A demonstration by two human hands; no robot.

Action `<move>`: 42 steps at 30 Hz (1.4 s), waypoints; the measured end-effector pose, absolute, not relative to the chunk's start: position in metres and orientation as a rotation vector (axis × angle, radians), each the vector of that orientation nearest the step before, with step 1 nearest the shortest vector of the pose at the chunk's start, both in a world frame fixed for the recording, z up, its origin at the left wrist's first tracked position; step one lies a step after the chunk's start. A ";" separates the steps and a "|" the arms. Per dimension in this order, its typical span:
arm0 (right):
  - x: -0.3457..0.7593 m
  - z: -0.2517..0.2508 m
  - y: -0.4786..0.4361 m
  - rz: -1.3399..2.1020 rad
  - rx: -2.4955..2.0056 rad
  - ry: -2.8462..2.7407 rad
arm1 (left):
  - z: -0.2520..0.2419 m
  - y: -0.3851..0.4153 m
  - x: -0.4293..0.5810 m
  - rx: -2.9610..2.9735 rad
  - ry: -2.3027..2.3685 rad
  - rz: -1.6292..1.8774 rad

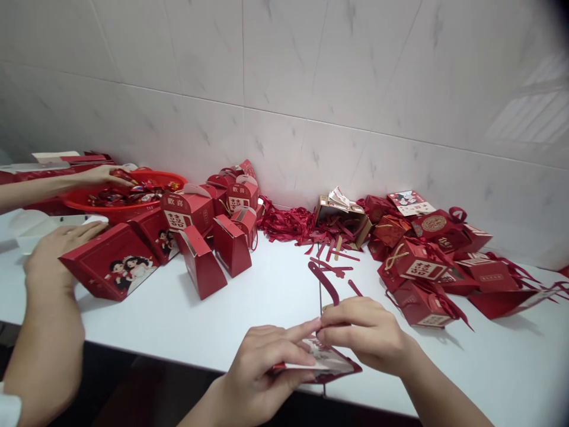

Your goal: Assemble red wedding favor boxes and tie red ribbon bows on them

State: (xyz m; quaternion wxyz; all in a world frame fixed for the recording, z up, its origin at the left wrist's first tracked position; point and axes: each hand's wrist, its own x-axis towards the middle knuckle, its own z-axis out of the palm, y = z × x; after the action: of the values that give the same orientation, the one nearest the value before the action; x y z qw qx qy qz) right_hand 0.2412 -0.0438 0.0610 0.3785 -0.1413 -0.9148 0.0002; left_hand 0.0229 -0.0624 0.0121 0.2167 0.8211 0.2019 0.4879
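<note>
Near the front edge of the white table, my left hand (267,362) is closed on a red printed gift box (338,365), its thumb and fingers along one side. The box is tilted and partly hidden by my fingers. My right hand (371,332) pinches a dark red strap (323,281) that curves upward from the fingertips, touching the top of the box. Whether the strap is fixed to the box is hidden. Beyond my hands lie several loose dark red straps (329,267) and a brown open carton (362,228) holding more of them.
A co-worker's hands (104,175) are at the left, one in a red basin (171,179) of wrapped sweets, one by a red box (115,261). Red boxes (202,264) stand left of centre. Ribbons (287,224) lie along the wall; finished-looking ribboned boxes (422,267) pile up at right.
</note>
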 end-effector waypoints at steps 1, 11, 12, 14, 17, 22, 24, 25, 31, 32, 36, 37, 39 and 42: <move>0.240 0.060 -0.044 0.003 -0.357 -2.329 | 0.012 -0.064 0.023 2.260 0.561 1.346; 0.262 0.038 -0.054 0.207 -0.686 -1.899 | -0.014 -0.046 0.024 1.821 0.988 1.626; 0.262 0.034 -0.059 0.298 -0.681 -1.865 | -0.019 -0.041 0.024 1.800 1.003 1.687; 0.253 0.023 -0.068 0.501 -0.664 -1.838 | -0.030 -0.034 0.025 1.778 1.005 1.743; 0.226 0.001 -0.072 0.591 -0.784 -1.760 | -0.045 -0.029 0.028 1.778 0.998 1.685; 0.193 -0.030 -0.061 0.381 -1.029 -1.676 | -0.053 -0.035 0.029 1.775 1.013 1.634; 0.189 -0.034 -0.058 0.346 -1.039 -1.701 | -0.052 -0.038 0.029 1.771 1.019 1.622; 0.189 -0.034 -0.057 0.331 -1.037 -1.708 | -0.051 -0.039 0.029 1.770 1.018 1.614; 0.187 -0.031 -0.054 0.368 -1.031 -1.715 | -0.050 -0.039 0.028 1.738 0.992 1.619; 0.187 -0.032 -0.054 0.396 -1.029 -1.711 | -0.050 -0.039 0.028 1.734 0.986 1.616; 0.185 -0.035 -0.052 0.493 -1.027 -1.674 | -0.050 -0.038 0.028 1.725 0.974 1.593; 0.185 -0.035 -0.052 0.502 -1.035 -1.660 | -0.050 -0.038 0.028 1.723 0.977 1.588; 0.184 -0.035 -0.052 0.497 -1.056 -1.624 | -0.049 -0.038 0.028 1.724 0.978 1.582; 0.181 -0.036 -0.052 0.511 -1.061 -1.550 | -0.049 -0.038 0.027 1.735 0.963 1.569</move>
State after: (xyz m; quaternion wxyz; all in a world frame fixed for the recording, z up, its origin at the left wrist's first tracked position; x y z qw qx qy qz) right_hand 0.1815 -0.0519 -0.0356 0.5625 -0.4506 -0.6584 0.2168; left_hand 0.0270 -0.0384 -0.0494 0.3013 0.6539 0.3629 0.5916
